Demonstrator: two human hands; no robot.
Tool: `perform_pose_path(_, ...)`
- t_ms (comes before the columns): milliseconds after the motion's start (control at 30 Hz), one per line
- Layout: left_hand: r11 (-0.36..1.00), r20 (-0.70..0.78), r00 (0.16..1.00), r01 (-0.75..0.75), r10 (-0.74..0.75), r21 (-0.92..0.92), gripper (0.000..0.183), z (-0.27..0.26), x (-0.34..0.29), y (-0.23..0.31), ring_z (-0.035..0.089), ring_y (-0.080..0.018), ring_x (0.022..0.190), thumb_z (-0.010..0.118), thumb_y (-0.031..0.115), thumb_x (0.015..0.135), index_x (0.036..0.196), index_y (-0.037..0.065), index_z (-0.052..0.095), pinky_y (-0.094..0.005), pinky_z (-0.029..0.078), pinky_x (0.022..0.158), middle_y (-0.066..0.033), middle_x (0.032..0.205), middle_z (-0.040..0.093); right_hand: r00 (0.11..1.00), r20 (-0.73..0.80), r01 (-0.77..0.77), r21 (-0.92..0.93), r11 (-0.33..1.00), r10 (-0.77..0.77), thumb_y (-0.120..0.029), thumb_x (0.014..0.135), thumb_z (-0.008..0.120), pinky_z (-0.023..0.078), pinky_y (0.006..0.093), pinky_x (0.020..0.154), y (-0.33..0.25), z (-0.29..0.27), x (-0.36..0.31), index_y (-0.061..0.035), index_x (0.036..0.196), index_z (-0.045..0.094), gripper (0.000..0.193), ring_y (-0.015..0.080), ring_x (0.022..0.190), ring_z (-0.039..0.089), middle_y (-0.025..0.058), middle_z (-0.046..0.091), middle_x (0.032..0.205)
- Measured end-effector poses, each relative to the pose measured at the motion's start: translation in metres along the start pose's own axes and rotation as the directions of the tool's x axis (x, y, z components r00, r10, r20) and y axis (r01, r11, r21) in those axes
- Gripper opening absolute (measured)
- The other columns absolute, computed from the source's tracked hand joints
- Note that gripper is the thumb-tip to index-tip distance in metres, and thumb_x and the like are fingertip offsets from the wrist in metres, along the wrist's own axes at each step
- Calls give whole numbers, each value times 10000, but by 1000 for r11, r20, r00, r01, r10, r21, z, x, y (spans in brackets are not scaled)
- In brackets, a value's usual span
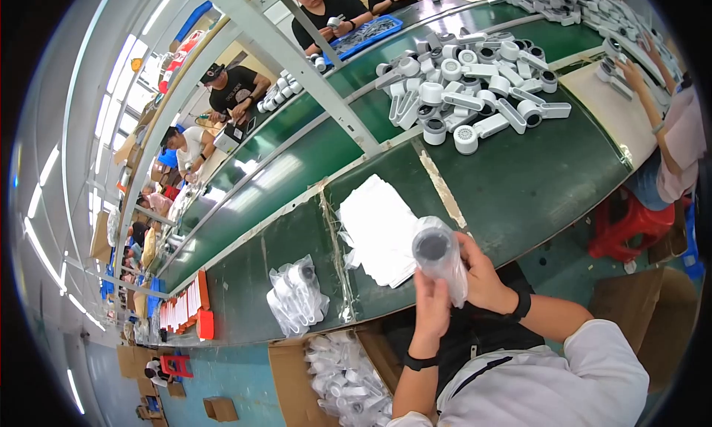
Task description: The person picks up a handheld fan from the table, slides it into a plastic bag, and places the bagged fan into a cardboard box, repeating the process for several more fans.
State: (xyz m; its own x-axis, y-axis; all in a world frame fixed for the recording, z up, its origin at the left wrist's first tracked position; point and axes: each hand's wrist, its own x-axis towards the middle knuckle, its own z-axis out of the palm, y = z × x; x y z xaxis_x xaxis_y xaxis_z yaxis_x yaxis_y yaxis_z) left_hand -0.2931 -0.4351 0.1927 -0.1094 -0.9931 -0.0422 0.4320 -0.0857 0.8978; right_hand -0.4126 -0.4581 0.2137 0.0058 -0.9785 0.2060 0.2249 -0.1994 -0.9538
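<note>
Between my hands, in front of my chest, is a white handheld fan (437, 267) inside a clear plastic bag, its round dark-centred head facing up. My left hand (432, 308) grips it from the near left side, fingers closed against the bag. Along its right side, my right hand (483, 277) is wrapped around the bag; some of those fingers are hidden behind it. Just beyond on the green bench lies a loose stack of white sheets or flat bags (377, 227). Several bagged fans (297, 297) lie to the left.
A large pile of unbagged fans (475, 86) covers the bench ahead. An open carton (297, 379) of bagged fans stands below the bench edge. Red-orange boxes (185, 308) sit at the far left. A metal post (319, 63) rises ahead; co-workers sit across and to the right.
</note>
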Motion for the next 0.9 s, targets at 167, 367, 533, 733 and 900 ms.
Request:
perform_pose_path(167, 978, 64, 998, 38, -26, -203, 435, -5, -5, 9, 539, -257, 1114, 473, 160, 990, 1394, 134, 314, -414, 487, 859, -103, 1308, 486, 958, -49, 249, -352, 903, -283, -53, 851, 587, 471, 293, 724, -11, 6, 7, -8, 1136, 575, 289, 250, 768, 587, 125, 606, 901)
perform_pose_path(367, 929, -84, 991, -126, 103, -347, 397, -34, -11, 47, 633, -248, 794, 568, 254, 958, 1268, 61, 412, -347, 509, 530, -142, 1095, 601, 964, -43, 233, -336, 913, -261, -38, 918, 541, 440, 260, 690, -7, 2, 3, 30, 902, 612, 99, 158, 751, 557, 90, 601, 842)
perform_pose_path(533, 924, -597, 709, -338, 375, 179, 275, -96, -37, 95, 630, -215, 696, 590, 153, 941, 1149, -2, 500, -316, 518, 469, -122, 977, 621, 971, 142, 229, -314, 921, -192, -61, 910, 564, 455, 272, 645, 15, -3, -1, 26, 885, 628, 111, 157, 697, 581, 86, 616, 784)
perform_pose_path(733, 726, -708, 194, -26, 678, 688, 240, -207, -85, 174, 591, -130, 638, 659, 164, 887, 998, -33, 581, -231, 481, 393, -80, 858, 611, 969, 247, 91, -394, 915, 10, -141, 896, 610, 459, 286, 599, 49, -22, 2, 21, 929, 650, 171, 203, 653, 591, 121, 644, 800)
perform_pose_path(900, 711, -786, 173, 346, 593, 612, 395, -306, -77, 159, 608, -182, 628, 712, 176, 821, 1081, -94, 586, -305, 481, 451, -140, 910, 635, 977, 210, 49, -415, 908, 43, -143, 889, 620, 457, 288, 582, 47, -22, 2, 19, 905, 656, 167, 194, 625, 585, 115, 639, 775)
